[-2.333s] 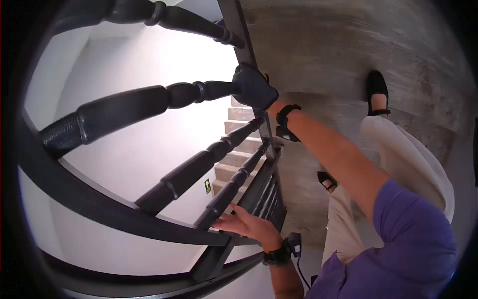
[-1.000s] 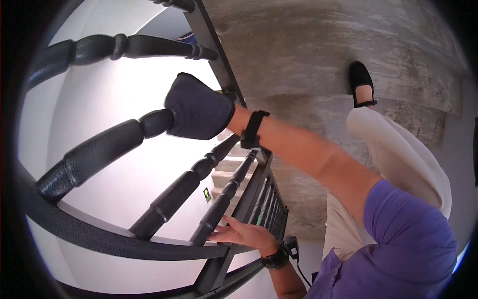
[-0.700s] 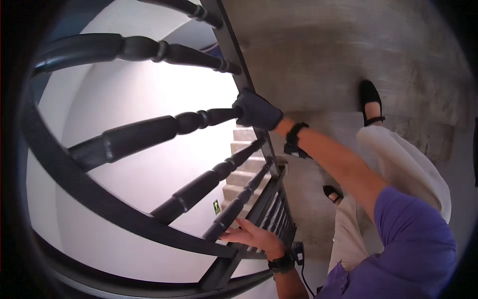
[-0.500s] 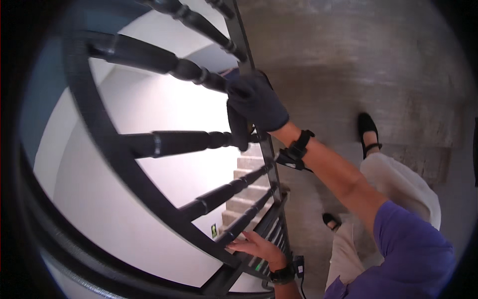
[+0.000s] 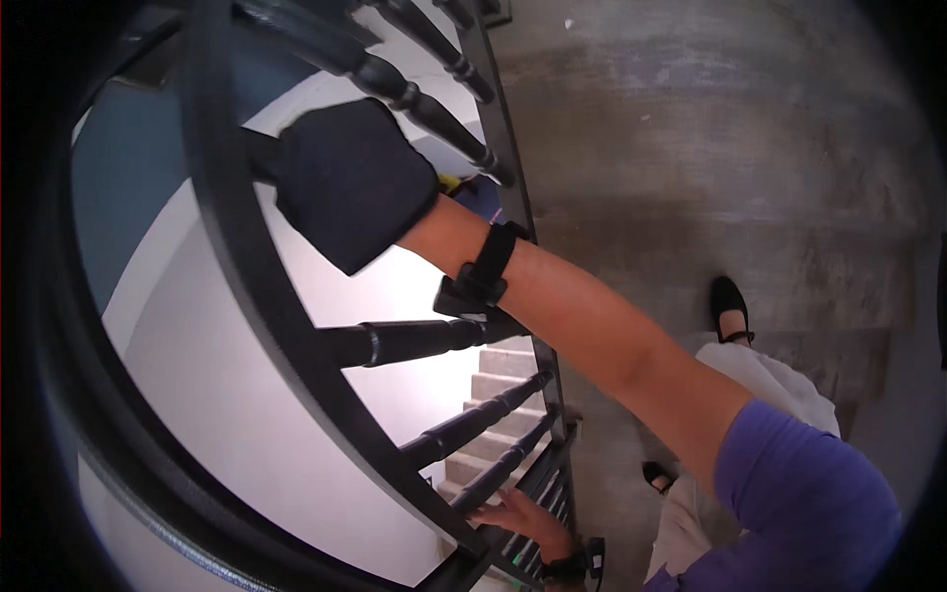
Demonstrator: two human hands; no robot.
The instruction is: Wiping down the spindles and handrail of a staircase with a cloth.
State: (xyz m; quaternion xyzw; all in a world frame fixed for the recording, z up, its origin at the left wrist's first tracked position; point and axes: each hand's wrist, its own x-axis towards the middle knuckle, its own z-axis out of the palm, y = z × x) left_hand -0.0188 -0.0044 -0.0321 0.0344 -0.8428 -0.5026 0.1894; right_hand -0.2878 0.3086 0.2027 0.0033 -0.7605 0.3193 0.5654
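Note:
A dark grey cloth-like cover (image 5: 360,183) hides my right hand (image 5: 419,222), its edge standing wider than the wrist. The covered hand lies over a black turned baluster (image 5: 262,155), near where it joins the dark upper rail (image 5: 266,296). Its fingers are out of sight, and I cannot tell how they are curled. Lower down, my bare left hand (image 5: 528,520) is open beside another baluster (image 5: 493,481), fingers stretched toward it. Both wrists wear black straps with small boxes.
Beyond the railing, concrete steps (image 5: 503,380) run beside a white wall (image 5: 286,414). The lower rail (image 5: 518,187) borders the brown-grey floor (image 5: 710,148). My black shoes (image 5: 730,306) stand on it. A thick curved black bar (image 5: 128,424) runs along the left.
My right hand and the cloth-like cover have moved along the baluster from its lower end toward the upper rail. The left hand stays by its baluster. The view has shifted slightly.

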